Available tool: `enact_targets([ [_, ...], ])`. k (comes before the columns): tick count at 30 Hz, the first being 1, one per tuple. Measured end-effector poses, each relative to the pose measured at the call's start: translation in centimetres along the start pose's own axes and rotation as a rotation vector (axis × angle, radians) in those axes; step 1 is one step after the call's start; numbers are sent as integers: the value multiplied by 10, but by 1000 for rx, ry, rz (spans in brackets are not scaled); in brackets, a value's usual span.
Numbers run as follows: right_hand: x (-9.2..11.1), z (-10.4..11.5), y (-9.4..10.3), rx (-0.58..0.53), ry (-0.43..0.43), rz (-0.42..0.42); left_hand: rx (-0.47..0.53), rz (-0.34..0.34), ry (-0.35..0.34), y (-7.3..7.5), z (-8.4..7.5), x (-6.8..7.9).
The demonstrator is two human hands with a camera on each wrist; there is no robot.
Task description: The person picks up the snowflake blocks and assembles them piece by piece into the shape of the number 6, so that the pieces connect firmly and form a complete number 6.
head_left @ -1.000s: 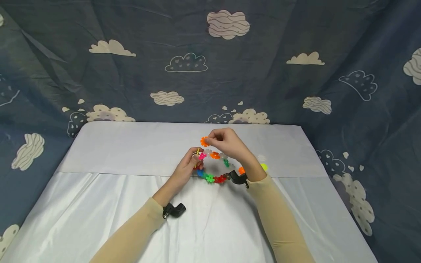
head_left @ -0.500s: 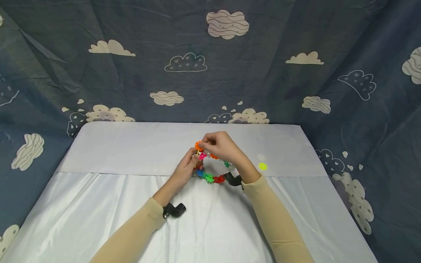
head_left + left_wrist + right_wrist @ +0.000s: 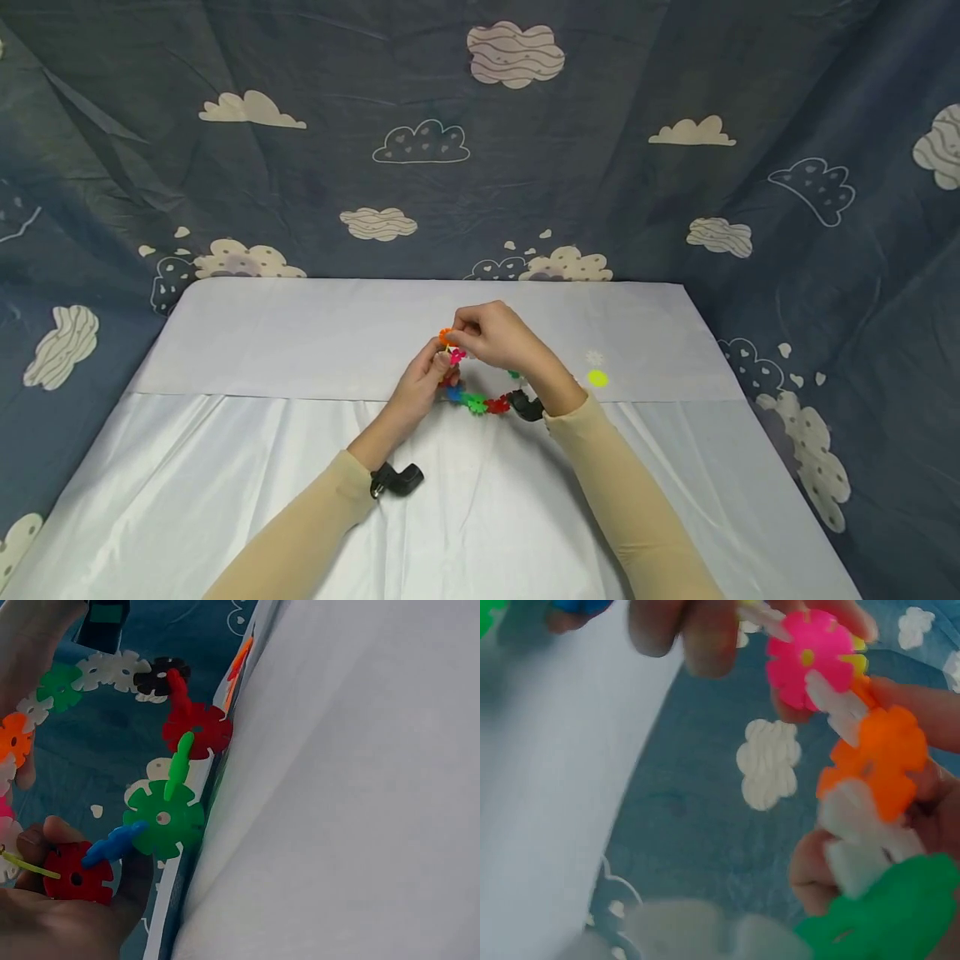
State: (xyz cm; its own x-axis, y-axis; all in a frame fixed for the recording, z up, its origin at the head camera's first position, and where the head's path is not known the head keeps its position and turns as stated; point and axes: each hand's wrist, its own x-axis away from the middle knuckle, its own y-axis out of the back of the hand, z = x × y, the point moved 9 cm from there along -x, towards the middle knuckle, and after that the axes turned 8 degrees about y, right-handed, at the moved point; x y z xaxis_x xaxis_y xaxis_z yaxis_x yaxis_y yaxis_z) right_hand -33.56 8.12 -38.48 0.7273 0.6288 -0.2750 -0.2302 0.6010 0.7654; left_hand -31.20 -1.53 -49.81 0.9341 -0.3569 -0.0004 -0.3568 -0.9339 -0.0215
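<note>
In the head view my left hand (image 3: 420,379) grips a chain of interlocking snowflake discs around its pink disc (image 3: 456,357). My right hand (image 3: 491,333) pinches an orange disc (image 3: 446,337) by its rim, close against the left fingertips. From the left hand the chain hangs in a loop, with a green disc (image 3: 474,403) and a red disc (image 3: 498,405) low on it. The left wrist view shows a red disc (image 3: 79,874) in the left fingers, joined to a blue disc (image 3: 114,844) and a thin yellow disc (image 3: 28,864). Right wrist and forearm hide part of the loop.
A white disc (image 3: 595,357) and a yellow disc (image 3: 597,378) lie loose on the white table cover (image 3: 300,333), right of the hands. Behind the table hangs a dark curtain (image 3: 420,192) printed with clouds. Each wrist wears a black camera (image 3: 397,479).
My right hand has come left and slightly down, bringing the orange disc from above the chain to the left fingertips. The left hand has barely moved.
</note>
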Motion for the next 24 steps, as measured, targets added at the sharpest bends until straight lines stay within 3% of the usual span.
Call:
enact_targets([
  [6,-1,-4,4,119,-22,-4,21,-6,-2,0,0,-2],
  [9,4,-13,15,95,-75,-46,40,-4,-3,-2,-1,-3],
  [14,37,-44,54,-32,-200,-176,106,10,36,-3,3,-6],
  [17,66,-72,79,-21,-285,-215,121,-11,53,1,4,-5],
  [20,97,-104,92,36,-396,-165,101,-30,65,5,5,-2],
  [24,133,-142,75,92,-537,58,59,-9,56,4,4,-1],
])
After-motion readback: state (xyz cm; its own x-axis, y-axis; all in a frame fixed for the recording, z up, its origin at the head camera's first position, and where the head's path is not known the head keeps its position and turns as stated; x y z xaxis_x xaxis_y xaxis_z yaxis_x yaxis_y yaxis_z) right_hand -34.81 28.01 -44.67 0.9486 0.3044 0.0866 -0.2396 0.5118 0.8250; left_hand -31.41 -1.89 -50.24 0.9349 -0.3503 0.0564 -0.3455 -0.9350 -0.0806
